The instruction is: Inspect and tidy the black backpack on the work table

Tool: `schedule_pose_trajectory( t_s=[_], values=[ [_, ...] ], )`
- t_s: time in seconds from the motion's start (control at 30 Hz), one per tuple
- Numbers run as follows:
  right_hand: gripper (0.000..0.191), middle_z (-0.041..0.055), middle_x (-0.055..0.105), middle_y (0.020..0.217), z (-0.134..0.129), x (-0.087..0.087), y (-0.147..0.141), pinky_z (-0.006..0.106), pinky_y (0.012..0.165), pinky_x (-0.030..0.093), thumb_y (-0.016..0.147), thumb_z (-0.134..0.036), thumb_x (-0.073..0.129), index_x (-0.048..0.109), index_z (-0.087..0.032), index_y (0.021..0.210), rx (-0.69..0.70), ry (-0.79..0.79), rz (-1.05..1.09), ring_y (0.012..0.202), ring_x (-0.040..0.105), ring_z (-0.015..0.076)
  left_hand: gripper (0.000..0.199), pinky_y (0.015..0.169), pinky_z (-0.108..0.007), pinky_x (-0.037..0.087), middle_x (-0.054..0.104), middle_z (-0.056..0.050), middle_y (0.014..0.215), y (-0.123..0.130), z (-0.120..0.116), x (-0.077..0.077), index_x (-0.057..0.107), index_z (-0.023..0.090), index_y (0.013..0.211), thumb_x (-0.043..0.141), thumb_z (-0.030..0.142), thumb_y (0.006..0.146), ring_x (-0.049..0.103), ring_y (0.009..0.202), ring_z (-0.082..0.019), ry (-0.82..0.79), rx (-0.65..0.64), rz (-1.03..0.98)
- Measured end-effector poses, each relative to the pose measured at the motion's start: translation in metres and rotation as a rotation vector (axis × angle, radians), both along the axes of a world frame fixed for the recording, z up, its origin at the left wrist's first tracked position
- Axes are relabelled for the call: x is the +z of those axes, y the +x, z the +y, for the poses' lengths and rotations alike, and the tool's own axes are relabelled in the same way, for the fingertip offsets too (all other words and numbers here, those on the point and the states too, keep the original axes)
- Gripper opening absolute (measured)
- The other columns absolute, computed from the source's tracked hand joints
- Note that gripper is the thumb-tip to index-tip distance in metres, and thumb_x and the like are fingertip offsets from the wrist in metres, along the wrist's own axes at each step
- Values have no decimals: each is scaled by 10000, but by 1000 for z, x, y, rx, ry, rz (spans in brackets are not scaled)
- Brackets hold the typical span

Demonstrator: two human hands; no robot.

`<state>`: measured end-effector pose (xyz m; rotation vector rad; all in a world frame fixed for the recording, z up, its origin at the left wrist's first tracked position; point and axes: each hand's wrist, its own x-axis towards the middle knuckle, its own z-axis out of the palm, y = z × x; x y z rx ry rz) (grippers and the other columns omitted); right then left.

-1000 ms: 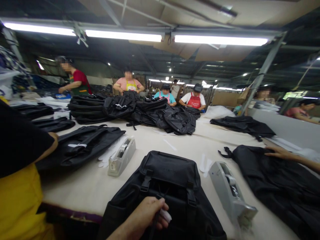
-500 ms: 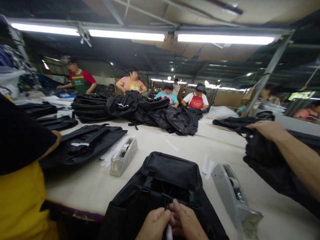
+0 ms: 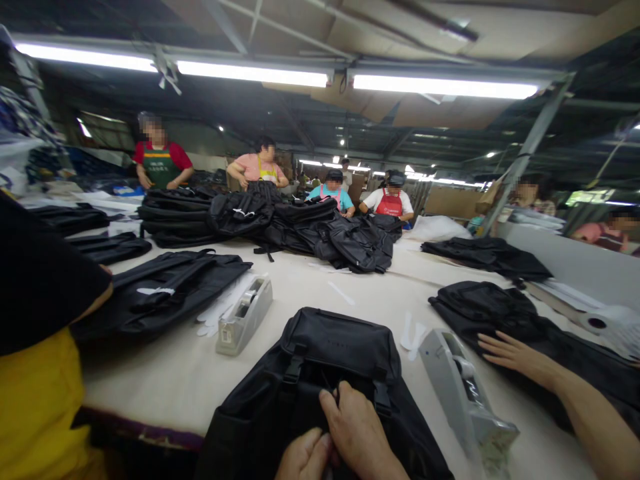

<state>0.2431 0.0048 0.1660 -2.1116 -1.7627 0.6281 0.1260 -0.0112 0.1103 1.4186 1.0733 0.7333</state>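
A black backpack [image 3: 340,347] lies on the pale table [image 3: 150,380] right in front of me, its top flap towards the far side and two buckle straps down its front. My right hand [image 3: 357,427] pinches at a thin black cord [image 3: 327,385] between those straps. My left hand [image 3: 305,455] sits close below it, its fingers partly hidden at the bottom edge. Beside the backpack on the right stands a grey tape dispenser [image 3: 465,393]. What my left hand touches cannot be seen.
A co-worker's hand [image 3: 515,355] rests on a black backpack [image 3: 483,310] at the right. A second dispenser [image 3: 245,315] stands left, near white gloves [image 3: 223,303]. A yellow-clad co-worker [image 3: 40,400] stands at left. Several backpacks [image 3: 300,230] are heaped at the far side, with people around.
My two hands have come together at the backpack's front, and the white tip they held is out of sight. The co-worker's arm has set a black backpack down at the right.
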Motion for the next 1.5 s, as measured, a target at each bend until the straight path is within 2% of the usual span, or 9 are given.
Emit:
schedule_pose_trajectory(
  t_s=[0.17,0.53,0.67,0.93,1.13,1.27,1.37,1.43,1.5],
  values=[
    [371,131,659,843,15,8,1,380,701,422,835,-457,299,537,-173,836,20,23,-63,833,618,303,436,585,-235,347,450,16,536,4,8,13,507,183,587,376,560,762,452,590,-136,35,42,3],
    [415,177,649,905,42,-24,9,372,753,415,839,-443,274,549,-134,853,28,-59,-59,903,605,291,453,529,-227,288,371,44,505,-8,1,8,513,177,588,361,567,761,395,529,-117,13,3,22],
    [436,195,643,916,44,-26,7,379,760,413,840,-449,271,552,-116,870,34,-64,-70,916,600,294,483,505,-234,276,356,45,467,-6,0,5,519,181,572,378,619,719,375,494,-120,-30,6,15],
    [439,203,641,921,41,-28,5,375,766,412,850,-422,260,559,-102,882,20,-57,-85,922,600,291,389,472,-215,263,383,49,448,-7,-2,1,532,174,581,412,492,771,381,468,-107,-55,9,-23],
    [410,216,633,941,42,-28,3,379,763,409,843,-384,298,558,-76,920,8,-72,-74,930,593,301,401,384,-203,222,405,68,382,-6,-9,0,540,166,659,401,530,754,341,337,-80,-195,48,-80],
    [504,184,638,946,32,-14,8,341,760,405,834,-518,310,580,-104,926,22,-70,-37,916,594,274,443,370,-191,230,501,39,430,-19,-17,12,560,138,763,450,565,716,390,330,-72,-346,-3,-206],
    [479,119,650,892,8,0,12,307,760,393,843,-513,321,566,-149,1035,25,50,70,868,598,229,407,395,-193,277,545,11,470,-33,-21,22,547,129,785,559,523,684,459,367,-86,-444,-84,-388],
    [396,76,648,864,-13,4,13,287,759,392,838,-445,380,553,-182,1079,55,110,232,835,592,202,352,449,-210,352,566,-3,519,-39,-24,30,539,129,791,592,464,699,516,429,-108,-472,-62,-545],
    [333,43,640,838,-34,2,9,267,756,400,825,-409,425,585,-199,1027,184,50,472,810,581,180,279,516,-231,410,581,-14,581,-39,-24,39,541,130,797,585,399,739,558,516,-125,-465,-1,-693]
  ],
)
